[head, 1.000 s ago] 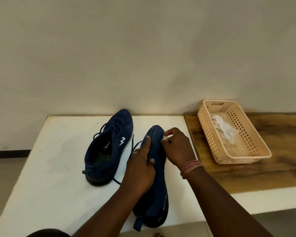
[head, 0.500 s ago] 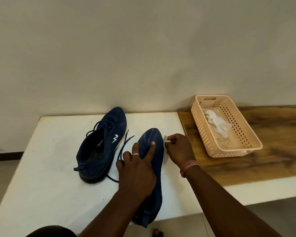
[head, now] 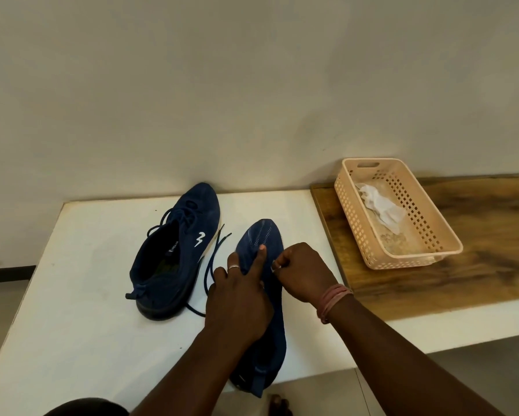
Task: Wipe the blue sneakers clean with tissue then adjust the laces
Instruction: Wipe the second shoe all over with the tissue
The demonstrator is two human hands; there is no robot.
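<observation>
L hand (head: 237, 298) grips knit sneaker (head: 264, 244).

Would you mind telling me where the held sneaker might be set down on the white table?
Bare white table lies left of the other sneaker, toward the near-left corner. Between the two sneakers loose laces crowd it. The wooden board beside the basket is bare on its right.

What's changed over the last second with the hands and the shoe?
The right hand, pinching a bit of tissue, slid from the held sneaker's toe back along its side. The left hand keeps gripping it. Other sneaker and basket unmoved.
</observation>
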